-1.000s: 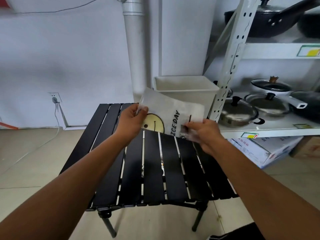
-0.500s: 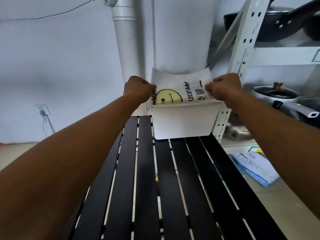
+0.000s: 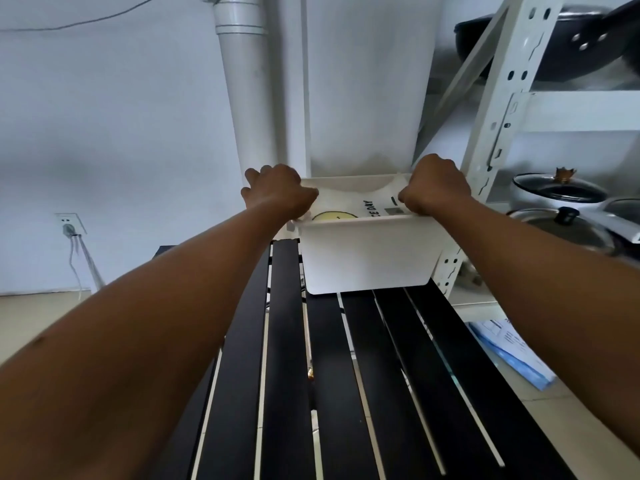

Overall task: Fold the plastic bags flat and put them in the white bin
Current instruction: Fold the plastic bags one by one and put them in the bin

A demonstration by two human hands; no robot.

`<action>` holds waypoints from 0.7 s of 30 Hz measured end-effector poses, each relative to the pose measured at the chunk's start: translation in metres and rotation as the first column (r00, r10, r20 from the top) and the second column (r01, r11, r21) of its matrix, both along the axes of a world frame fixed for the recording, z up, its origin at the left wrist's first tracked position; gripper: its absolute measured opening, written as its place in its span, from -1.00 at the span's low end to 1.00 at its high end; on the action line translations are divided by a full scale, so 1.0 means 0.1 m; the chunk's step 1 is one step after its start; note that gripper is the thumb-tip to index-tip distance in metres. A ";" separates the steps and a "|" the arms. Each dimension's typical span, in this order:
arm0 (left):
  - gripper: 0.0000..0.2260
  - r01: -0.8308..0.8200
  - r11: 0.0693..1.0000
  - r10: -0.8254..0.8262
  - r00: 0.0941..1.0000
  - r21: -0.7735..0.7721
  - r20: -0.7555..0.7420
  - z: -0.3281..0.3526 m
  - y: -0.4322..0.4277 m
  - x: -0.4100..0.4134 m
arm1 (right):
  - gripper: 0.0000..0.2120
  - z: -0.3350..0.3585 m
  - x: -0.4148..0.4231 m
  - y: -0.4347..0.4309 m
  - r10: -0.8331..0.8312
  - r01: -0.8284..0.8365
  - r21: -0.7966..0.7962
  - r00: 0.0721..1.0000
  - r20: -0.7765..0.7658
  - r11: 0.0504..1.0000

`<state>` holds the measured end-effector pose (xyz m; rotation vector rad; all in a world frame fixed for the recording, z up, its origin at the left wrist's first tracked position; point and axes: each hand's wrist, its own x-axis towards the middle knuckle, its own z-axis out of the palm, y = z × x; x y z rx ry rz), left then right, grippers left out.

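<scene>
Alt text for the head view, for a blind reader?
Left hand and right hand hold a folded plastic bag with a yellow smiley in the mouth of the white bin, one at each side. The bin is at the far end of a black slatted table.

Black slatted table, white bin at its far edge

Smooth plastic white bin; glossy black table slats
</scene>
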<state>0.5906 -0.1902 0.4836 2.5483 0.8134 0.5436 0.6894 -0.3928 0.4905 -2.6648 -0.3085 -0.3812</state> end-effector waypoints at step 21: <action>-0.34 0.042 0.863 0.006 0.996 0.503 -0.094 0.34 0.29 -3.14 | -0.31 0.25 -2.75 0.82 0.615 -0.573 -0.228 0.758 0.218 0.787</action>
